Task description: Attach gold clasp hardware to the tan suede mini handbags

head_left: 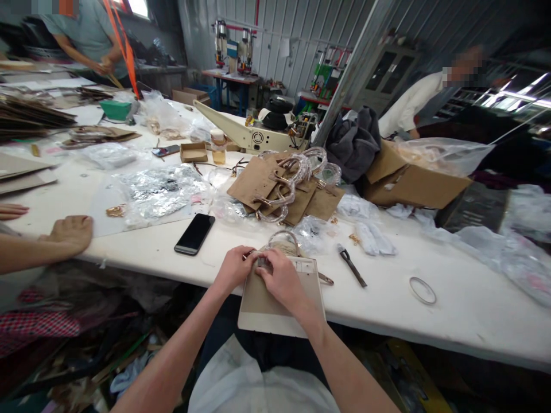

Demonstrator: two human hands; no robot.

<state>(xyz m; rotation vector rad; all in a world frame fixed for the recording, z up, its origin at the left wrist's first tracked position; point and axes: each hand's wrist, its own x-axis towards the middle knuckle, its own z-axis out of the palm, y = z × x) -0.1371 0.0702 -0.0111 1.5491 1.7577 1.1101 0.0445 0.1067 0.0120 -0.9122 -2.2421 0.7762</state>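
A flat beige bag panel [269,314] rests at the table's front edge and overhangs it toward my lap. My left hand [235,268] pinches its upper left corner, where the fingertips meet something small that I cannot make out. Beside it, my right hand [282,278] has curled fingers on the same top edge, with the palm over the panel. A curved bag handle [284,234] stands up behind that edge. A black phone [195,234] lies left of my hands. To their right are a dark slim tool [352,265] and a roll of tape [422,290].
Brown panels with plastic-wrapped handles [297,189] are piled behind my hands. Crumpled clear plastic [163,192] covers the table on the left, near another person's hand [71,234]. A cream machine [253,137] and a cardboard box [417,183] stand farther back.
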